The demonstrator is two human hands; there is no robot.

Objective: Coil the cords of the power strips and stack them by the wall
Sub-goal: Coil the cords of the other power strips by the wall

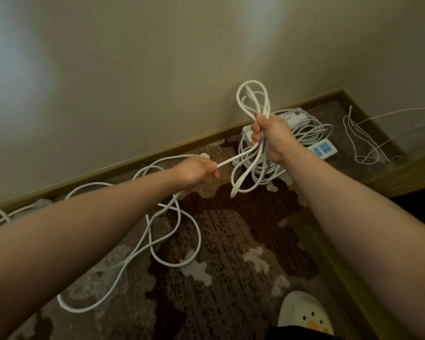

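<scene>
Item: one long white round power cord [172, 231], part coiled, part loose on the brown and beige patterned carpet floor [231, 253]. Right hand [270, 136], fist closed, grips a bundle of gathered white loops [253, 104] upright, loops standing above the fist and hanging below it; held so, probably to keep finished turns together while more cord is added. Left hand [196, 171], fingers curled round the same cord, holds it just beside the bundle, the short span between both hands drawn straight; likely measuring the next loop. Slack trails behind the left hand in loose curves toward the floor's left edge along the olive wooden skirting board [133, 158]. Already against the cream wall [157, 69]: stacked white power strips with coiled cords [304, 133], near the floor's far right corner. Also present: thin white wires [361, 141] in that corner; a white perforated slipper [304, 312] at the near edge.
</scene>
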